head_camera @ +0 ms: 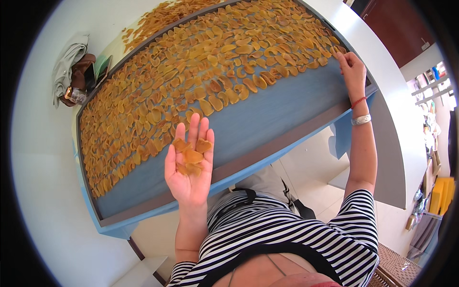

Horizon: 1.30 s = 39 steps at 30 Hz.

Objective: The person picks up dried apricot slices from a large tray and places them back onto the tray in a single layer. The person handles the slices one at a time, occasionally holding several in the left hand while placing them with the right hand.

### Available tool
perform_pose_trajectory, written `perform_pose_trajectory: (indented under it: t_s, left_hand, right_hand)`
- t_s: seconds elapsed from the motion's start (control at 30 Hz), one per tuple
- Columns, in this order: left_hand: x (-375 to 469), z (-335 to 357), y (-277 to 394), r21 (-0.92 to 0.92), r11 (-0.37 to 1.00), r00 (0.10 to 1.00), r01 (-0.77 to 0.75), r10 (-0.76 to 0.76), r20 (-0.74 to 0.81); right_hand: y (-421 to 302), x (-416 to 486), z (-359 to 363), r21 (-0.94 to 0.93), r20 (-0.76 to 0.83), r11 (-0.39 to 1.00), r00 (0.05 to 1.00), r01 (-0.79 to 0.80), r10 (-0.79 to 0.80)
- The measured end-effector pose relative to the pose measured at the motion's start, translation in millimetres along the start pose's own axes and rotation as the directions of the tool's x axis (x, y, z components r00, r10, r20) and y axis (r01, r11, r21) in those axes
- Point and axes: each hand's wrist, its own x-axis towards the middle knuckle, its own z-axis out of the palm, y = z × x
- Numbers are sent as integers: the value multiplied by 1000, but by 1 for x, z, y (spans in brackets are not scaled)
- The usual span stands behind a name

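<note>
My left hand (190,175) is held palm up over the near edge of the drying screen, fingers extended. Several translucent amber dried slices (193,156) rest on its palm and fingers. At the screen's right end, my right hand (351,70) pinches an amber slice (334,50) between thumb and fingertips, at the end of a row. The framed blue mesh drying screen (272,104) carries many similar slices (157,114), laid flat in close rows over its far and middle parts. A strip of bare mesh runs along the near side.
Beyond the frame lies a loose heap of amber pieces (165,21). A brown bag (80,73) and folded grey cloth (71,53) sit at the left. Blue sheeting (118,231) hangs below the frame. To the right are a curved white tabletop (385,97) and a yellow object (441,195).
</note>
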Motion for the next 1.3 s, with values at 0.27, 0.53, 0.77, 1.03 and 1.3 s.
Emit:
perform_pose_trajectory:
  t_s: [0.27,0.53,0.77,1.03,1.3]
  left_hand:
    - [-1,2,-1,-24,1000,1000,-17,16,-17]
    - [-1,2,-2,-12,1000,1000,1,0,10]
    - [-3,-1,0,-38,999,999,10,-8,48]
    - [-9,1,3,73,997,999,-6,3,40]
    - [-8,-1,3,66,998,999,-12,9,42]
  right_hand:
    - [6,2,-4,50,-109,999,994,11,-5]
    - [-63,-53,11,377,2,917,990,128,-139]
    - [-167,-150,46,570,364,817,866,85,-344]
    - [-207,-202,74,672,417,725,730,153,-541]
    - [-217,-206,69,647,403,727,706,229,-582]
